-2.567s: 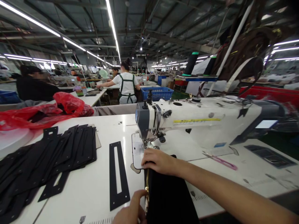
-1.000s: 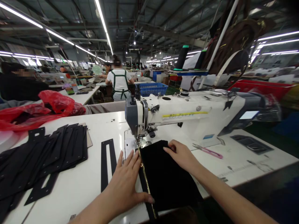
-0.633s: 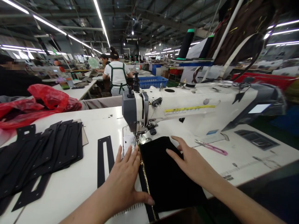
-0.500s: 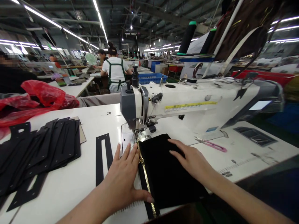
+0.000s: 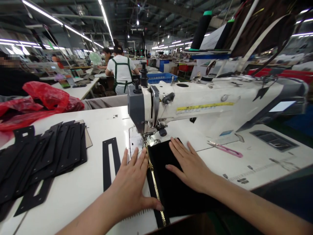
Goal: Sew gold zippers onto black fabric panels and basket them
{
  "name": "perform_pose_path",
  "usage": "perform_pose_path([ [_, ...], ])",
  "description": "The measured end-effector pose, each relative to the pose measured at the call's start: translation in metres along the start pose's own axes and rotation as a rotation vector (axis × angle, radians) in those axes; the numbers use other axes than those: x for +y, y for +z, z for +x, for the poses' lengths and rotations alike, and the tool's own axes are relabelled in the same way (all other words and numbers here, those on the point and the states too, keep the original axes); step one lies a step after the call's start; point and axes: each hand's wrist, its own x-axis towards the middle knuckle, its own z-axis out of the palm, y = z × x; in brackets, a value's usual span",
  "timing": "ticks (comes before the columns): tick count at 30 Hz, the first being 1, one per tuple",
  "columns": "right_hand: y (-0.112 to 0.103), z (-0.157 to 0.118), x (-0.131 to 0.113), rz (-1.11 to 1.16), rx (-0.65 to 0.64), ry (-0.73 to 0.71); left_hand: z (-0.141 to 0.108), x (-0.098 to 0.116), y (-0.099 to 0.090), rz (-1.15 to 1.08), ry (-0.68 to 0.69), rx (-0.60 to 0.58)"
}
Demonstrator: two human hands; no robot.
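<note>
Black fabric (image 5: 171, 195) lies on the white machine table, with a gold zipper (image 5: 156, 189) along its left edge. The zipper's far end is at the needle area of the sewing machine (image 5: 205, 101). Fingers spread, my left hand (image 5: 133, 186) rests flat beside the zipper, its fingertips near the presser foot and its thumb across the zipper. My right hand (image 5: 190, 166) lies flat on the fabric, fingers apart. Just left of my left hand is a black slotted piece (image 5: 106, 166).
Several black slotted pieces (image 5: 56, 150) are piled at the left, below a red plastic bag (image 5: 46, 98). Pink-handled snips (image 5: 227, 150) lie at the right. Thread cones (image 5: 201, 31) stand behind the machine. A person (image 5: 121, 70) in a green-strapped apron sits farther back.
My right hand has moved left and forward over the fabric, and its fingers now lie flatter. The view has shifted slightly. My left hand keeps its place beside the zipper.
</note>
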Motion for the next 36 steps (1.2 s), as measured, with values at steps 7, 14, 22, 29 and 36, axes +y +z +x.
perform_pose_path([
  [7,-0.002,0.002,-0.020,0.094,0.001,-0.225,-0.010,-0.005,0.010,-0.118,-0.046,0.284],
  [14,-0.009,-0.012,-0.026,0.153,-0.019,-0.226,-0.008,0.002,0.005,-0.156,-0.184,0.355],
  [22,-0.019,-0.033,-0.036,0.290,-0.211,-0.289,-0.005,0.006,-0.005,-0.187,-0.209,0.357],
  [29,-0.027,-0.015,-0.019,0.374,-0.074,-0.269,-0.051,0.011,0.008,-0.181,0.133,0.387],
  [36,0.001,0.012,-0.015,0.290,-0.007,-0.376,-0.096,-0.054,0.042,0.246,0.045,0.367],
])
